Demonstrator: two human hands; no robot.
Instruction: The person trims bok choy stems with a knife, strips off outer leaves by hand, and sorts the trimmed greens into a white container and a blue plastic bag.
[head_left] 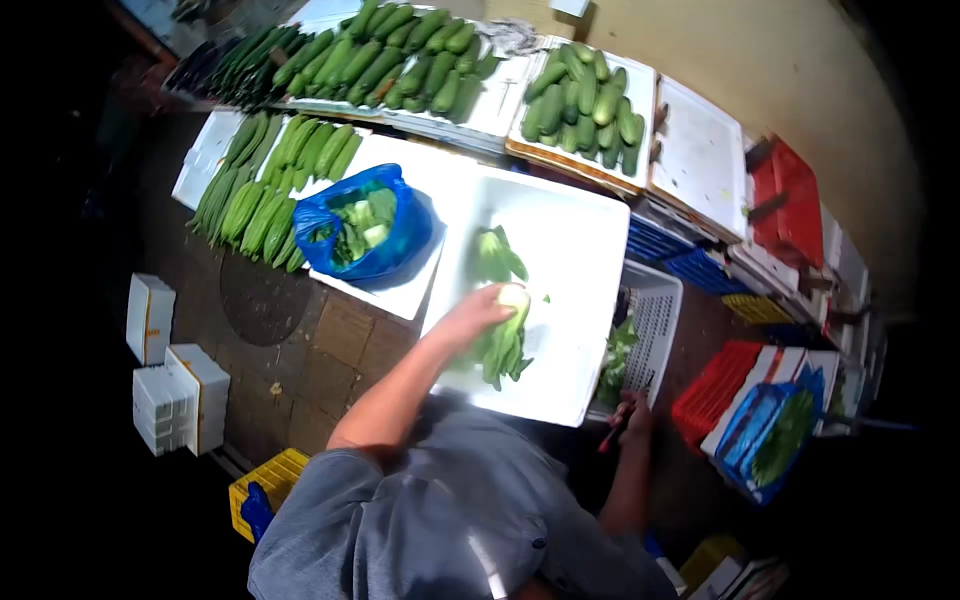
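My left hand (482, 310) is closed round the pale base of a bok choy (508, 345), whose green leaves point towards me over a white foam box (570, 250). Farther back in the same box lies another bok choy (497, 256). Low at my right side, my right hand (634, 416) is curled round a small tool with a red handle (606, 441); its kind is too small to make out. Beside that hand stands a grey perforated crate (655, 320) with leafy greens (618, 360) in it. A blue plastic bag (405, 235) of cut greens sits left of the box.
Ridged gourds (265, 215) lie at the left. Behind are green cucumber-like vegetables (375, 65) and a tray of stubby green ones (585, 105). Red crates (785, 200) and a blue-lined box of greens (775, 440) stand right. White foam boxes (195, 390) and a yellow crate (285, 470) are lower left.
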